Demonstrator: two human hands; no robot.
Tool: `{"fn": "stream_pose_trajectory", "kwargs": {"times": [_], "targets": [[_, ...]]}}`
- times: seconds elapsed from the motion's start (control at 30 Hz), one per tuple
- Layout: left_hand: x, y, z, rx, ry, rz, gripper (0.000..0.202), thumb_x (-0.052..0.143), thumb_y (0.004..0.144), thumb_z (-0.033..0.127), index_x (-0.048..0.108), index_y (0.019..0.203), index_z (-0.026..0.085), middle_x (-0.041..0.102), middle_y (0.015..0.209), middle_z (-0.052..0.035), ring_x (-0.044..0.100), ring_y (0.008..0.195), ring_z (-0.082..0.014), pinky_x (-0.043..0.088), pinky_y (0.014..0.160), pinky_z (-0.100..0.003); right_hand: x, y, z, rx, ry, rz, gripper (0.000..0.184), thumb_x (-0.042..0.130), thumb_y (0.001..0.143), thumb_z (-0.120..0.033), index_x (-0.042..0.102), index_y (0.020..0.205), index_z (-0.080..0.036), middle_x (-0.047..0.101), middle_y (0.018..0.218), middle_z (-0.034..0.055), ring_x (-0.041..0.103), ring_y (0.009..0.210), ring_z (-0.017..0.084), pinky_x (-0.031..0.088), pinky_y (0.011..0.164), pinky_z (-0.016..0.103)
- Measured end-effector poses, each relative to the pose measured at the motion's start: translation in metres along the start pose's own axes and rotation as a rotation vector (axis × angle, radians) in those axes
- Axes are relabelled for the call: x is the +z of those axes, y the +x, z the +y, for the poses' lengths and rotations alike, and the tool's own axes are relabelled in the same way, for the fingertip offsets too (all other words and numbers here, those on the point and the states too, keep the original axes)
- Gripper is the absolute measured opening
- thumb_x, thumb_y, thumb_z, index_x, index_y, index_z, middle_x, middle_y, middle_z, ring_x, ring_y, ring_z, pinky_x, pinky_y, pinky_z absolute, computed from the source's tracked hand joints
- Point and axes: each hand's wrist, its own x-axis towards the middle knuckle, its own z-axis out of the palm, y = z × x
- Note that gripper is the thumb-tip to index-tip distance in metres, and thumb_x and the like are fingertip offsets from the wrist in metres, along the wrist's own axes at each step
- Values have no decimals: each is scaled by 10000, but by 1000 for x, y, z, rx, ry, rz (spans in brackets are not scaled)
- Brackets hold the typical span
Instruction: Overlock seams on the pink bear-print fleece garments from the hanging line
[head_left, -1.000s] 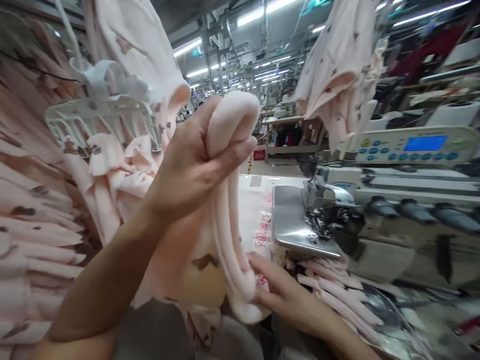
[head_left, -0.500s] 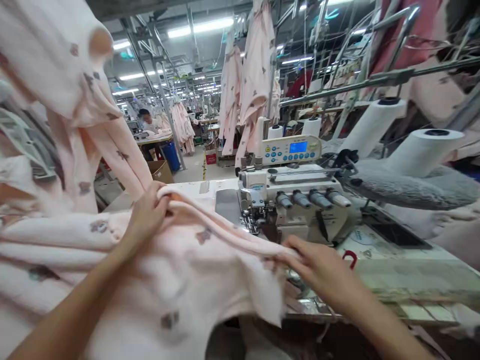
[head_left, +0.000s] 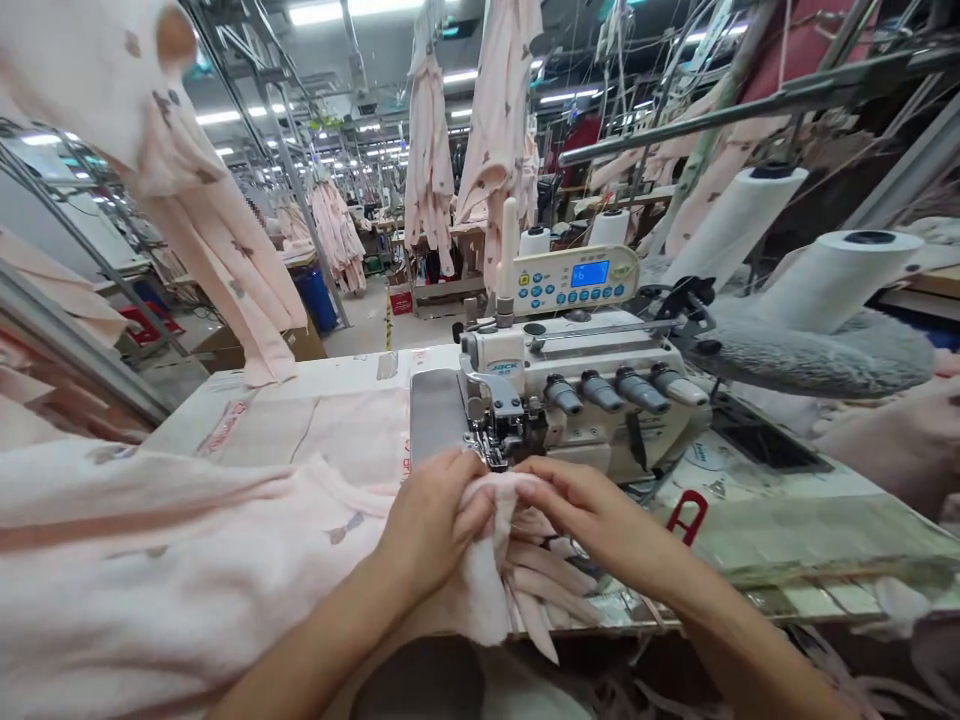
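Left hand [head_left: 427, 515]: cloth [head_left: 484, 585] is pinched by curled fingers [head_left: 466, 463].
Right hand [head_left: 581, 505]: cloth edge is pinched by fingers.
Machine [head_left: 574, 345]: cloth is held near it.

Deep workshop, long sightline. Tube lights [head_left: 319, 13] overhead in rows, white glare. Floor [head_left: 364, 340] pale grey, smooth; yellow-and-black tape strip [head_left: 388, 322] along it. Slanting metal post [head_left: 300, 180] at left of centre, blue bin [head_left: 319, 297] near its foot, open cardboard box [head_left: 309, 345] just beside. Red box [head_left: 402, 299] on floor farther back, next to a low shelf [head_left: 450, 291]. Far end cluttered, detail too small to read.
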Motion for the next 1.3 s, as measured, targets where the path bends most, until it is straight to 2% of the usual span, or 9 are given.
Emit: {"fn": "stream_pose_trajectory", "kwargs": {"times": [0.27, 0.5, 0.73, 1.0, 1.07, 1.17, 1.2, 1.23, 1.3], "targets": [[3, 18, 6, -167, 87, -36, 46, 453, 783, 187, 469, 740, 192, 495, 767, 8, 490, 692, -152, 340, 621, -276, 10, 12, -1, 189, -236, 255, 237, 493, 765, -326, 562, 578, -197, 565, 531, -31, 485, 519, 132, 262, 499, 234], [5, 28, 1, -132, 71, 22, 77, 461, 754, 137, 504, 710, 183, 473, 760, -11, 473, 765, -164, 357, 676, -283, 18, 11, 4, 154, -210, 410, 269, 464, 782, -312, 553, 557, -194, 559, 522, -27, 485, 499, 126, 272, 501, 233], [9, 28, -2, -89, 102, 33, 108, 455, 805, 154, 453, 700, 177, 474, 753, -7, 457, 744, -162, 348, 652, -289, 26, 6, 13, 65, -186, 488, 237, 436, 848, -302, 627, 748, -201, 646, 711, 7, 579, 675, 166, 353, 575, 240], [10, 27, -3, -55, 172, 51, 91, 444, 823, 154, 431, 738, 182, 487, 784, -22, 466, 757, -180, 371, 673, -303, 38, 7, 19, 2, -330, 585, 221, 376, 910, -252, 585, 875, -190, 655, 794, 41, 605, 719, 188, 404, 628, 268], [10, 28, -4, -48, 200, 53, 83, 432, 829, 157, 440, 749, 179, 488, 789, -29, 467, 761, -187, 376, 680, -313, 40, -2, 19, -46, -413, 666, 208, 376, 922, -255, 557, 987, -174, 643, 889, 75, 600, 785, 209, 425, 664, 288], [9, 32, -4, -57, 213, 50, 82, 416, 832, 149, 459, 765, 169, 498, 798, -39, 471, 769, -192, 383, 686, -322, 48, -22, 20, -158, -480, 931, 193, 514, 877, -246, 540, 1056, -177, 556, 1052, 124, 531, 977, 241, 418, 822, 342], [8, 33, -5, -61, 212, 47, 83, 415, 832, 146, 465, 769, 167, 503, 801, -41, 475, 771, -194, 387, 686, -324, 53, -28, 22, -161, -431, 936, 160, 540, 864, -239, 565, 1014, -190, 548, 1033, 114, 517, 982, 240, 411, 836, 348], [8, 34, -5, -64, 210, 43, 87, 415, 834, 148, 471, 770, 165, 509, 803, -44, 480, 774, -196, 393, 690, -328, 58, -31, 24, -132, -330, 858, 110, 544, 863, -243, 590, 953, -200, 557, 980, 94, 522, 946, 231, 417, 813, 340], [8, 32, -4, -62, 218, 47, 99, 420, 842, 164, 489, 772, 160, 530, 814, -53, 494, 799, -209, 406, 713, -352, 71, -33, 28, -31, 27, 534, 151, 497, 888, -291, 614, 860, -200, 583, 849, 54, 543, 828, 207, 435, 732, 312]]}}
